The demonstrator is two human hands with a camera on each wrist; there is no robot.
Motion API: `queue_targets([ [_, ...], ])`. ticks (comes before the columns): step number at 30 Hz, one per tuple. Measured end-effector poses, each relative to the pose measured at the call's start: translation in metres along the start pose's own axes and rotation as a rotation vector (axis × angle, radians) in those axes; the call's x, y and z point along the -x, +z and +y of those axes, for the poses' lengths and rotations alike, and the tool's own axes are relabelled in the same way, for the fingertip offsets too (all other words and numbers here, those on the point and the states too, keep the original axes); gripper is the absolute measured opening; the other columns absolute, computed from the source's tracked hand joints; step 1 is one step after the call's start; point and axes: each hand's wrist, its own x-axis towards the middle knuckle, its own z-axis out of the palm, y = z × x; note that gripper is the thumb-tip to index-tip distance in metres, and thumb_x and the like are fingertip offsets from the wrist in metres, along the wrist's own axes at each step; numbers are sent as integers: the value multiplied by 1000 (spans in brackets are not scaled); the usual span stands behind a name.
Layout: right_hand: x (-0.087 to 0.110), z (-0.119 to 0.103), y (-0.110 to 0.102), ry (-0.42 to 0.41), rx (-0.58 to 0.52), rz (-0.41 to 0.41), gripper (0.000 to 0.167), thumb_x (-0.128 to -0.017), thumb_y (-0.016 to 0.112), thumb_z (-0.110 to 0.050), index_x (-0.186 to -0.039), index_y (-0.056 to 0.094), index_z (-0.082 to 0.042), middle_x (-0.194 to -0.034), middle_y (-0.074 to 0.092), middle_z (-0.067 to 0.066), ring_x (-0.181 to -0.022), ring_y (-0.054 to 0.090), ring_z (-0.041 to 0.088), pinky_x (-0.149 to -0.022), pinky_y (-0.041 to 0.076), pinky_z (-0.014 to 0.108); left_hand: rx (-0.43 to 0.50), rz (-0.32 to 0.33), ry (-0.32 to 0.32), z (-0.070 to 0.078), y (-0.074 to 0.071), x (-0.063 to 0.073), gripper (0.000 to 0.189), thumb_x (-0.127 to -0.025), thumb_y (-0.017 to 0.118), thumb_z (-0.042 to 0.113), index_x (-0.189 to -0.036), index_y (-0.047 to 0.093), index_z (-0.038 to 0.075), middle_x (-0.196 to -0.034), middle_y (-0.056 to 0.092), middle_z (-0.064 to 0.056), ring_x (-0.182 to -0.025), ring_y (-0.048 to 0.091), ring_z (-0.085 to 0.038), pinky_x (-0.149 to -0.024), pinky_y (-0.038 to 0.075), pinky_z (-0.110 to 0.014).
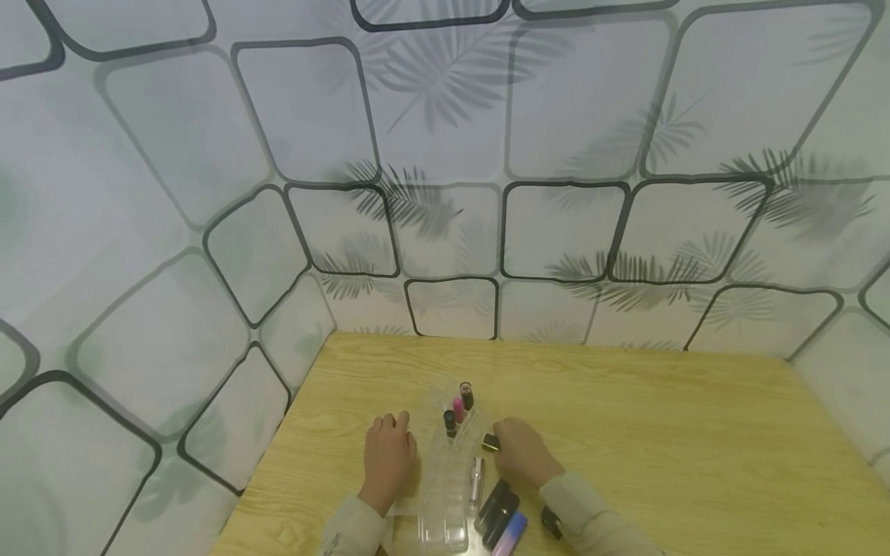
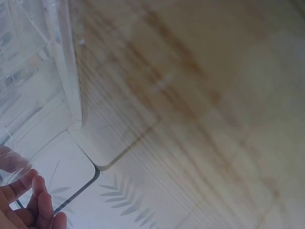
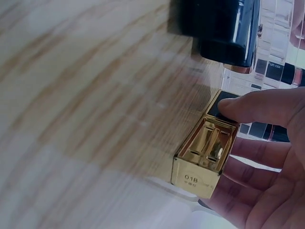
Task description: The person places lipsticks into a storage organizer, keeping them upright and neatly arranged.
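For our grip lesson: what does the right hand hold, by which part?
The right hand holds a black-and-gold lipstick case by its black part.

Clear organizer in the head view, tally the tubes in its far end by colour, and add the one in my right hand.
Dark tubes in the clear organizer: 2
Pink tube in the clear organizer: 1
Black-and-gold tube in the right hand: 1
Total: 4

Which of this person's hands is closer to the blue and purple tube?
The right hand, just beyond the blue-purple tube; the left hand is farther, across the clear organizer.
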Motion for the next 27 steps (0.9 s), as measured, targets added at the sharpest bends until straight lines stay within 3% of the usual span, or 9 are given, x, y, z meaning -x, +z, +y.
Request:
queue_targets([
  [10, 1, 2, 1, -27, -7, 25, 13, -66, 59, 3, -71, 53, -8, -68, 49, 0, -60, 43, 13, -55, 39, 26, -12, 62, 20, 0, 2, 1, 22, -71, 70, 9, -88, 56, 6, -69, 53, -7, -62, 44, -18, -55, 37, -30],
  [20, 2, 10, -2, -11, -111, 1, 9, -74, 67, -10, -79, 59, -12, -75, 55, -3, -66, 48, 10, -62, 44, 26, 20, 27, -6, 0, 2, 1, 21, -73, 69, 8, -91, 59, 5, -72, 55, -8, -64, 46, -19, -57, 38, -30],
  [27, 1, 16, -8, -90, -148, 41, 13, -75, 72, -15, -85, 65, -11, -80, 64, -2, -73, 56, 9, -69, 50, 29, 23, 19, -6, 0, 2, 0, 21, -73, 68, 8, -91, 59, 5, -71, 54, -8, -63, 44, -19, -56, 37, -31],
])
